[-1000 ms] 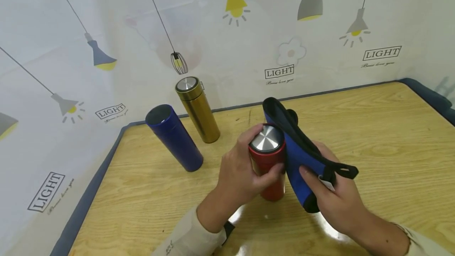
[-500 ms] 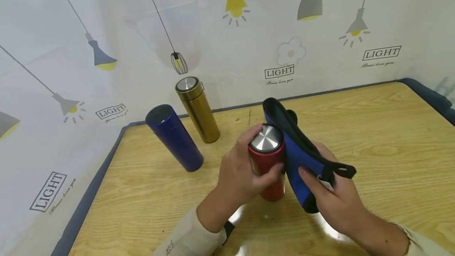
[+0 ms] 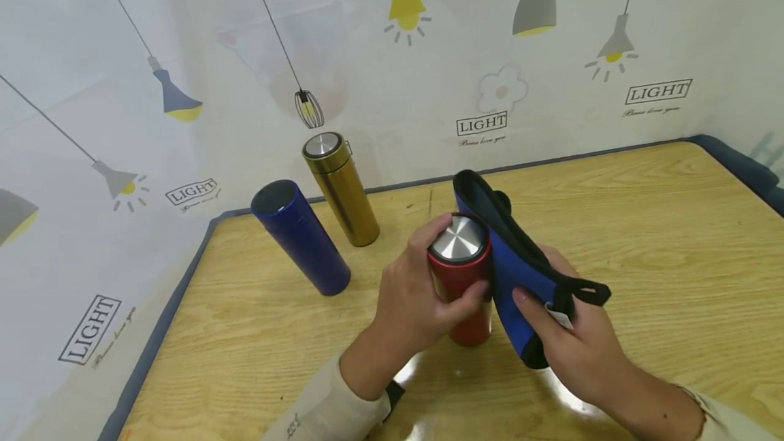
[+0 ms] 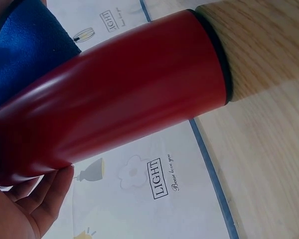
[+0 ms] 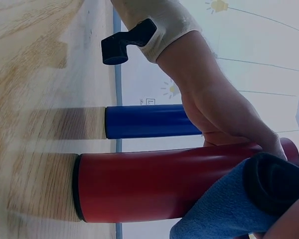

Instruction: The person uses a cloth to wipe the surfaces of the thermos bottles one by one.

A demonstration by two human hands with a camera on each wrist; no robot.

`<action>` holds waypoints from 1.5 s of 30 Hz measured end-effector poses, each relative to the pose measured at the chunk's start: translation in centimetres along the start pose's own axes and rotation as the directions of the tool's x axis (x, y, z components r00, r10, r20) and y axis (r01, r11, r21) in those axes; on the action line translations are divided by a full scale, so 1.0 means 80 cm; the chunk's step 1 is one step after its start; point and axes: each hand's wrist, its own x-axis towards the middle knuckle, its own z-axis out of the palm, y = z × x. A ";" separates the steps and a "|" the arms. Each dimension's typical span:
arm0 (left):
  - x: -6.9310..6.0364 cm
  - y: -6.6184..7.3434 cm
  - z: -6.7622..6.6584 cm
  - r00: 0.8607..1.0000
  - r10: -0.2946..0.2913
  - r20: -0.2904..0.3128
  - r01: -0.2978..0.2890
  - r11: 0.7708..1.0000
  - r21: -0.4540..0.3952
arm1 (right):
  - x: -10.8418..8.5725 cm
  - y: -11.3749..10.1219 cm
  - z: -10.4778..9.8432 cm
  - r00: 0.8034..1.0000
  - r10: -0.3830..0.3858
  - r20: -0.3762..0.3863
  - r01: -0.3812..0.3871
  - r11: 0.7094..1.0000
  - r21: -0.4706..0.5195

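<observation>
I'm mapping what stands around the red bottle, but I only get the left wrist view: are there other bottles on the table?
Observer: Yes, the head view shows a blue bottle and a gold bottle to the left of the red bottle.
Operator: What does the red one's top look like?
Observer: A shiny silver disc ringed in black.
Operator: Any tag on the blue fabric beside it?
Observer: Yes, a small white tag, by the right hand's thumb.
</observation>
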 end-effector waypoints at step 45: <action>-0.001 0.000 0.000 1.000 -0.019 -0.007 0.019 1.000 -0.008 | -0.001 0.008 0.005 1.000 0.003 -0.020 -0.004 0.999 -0.037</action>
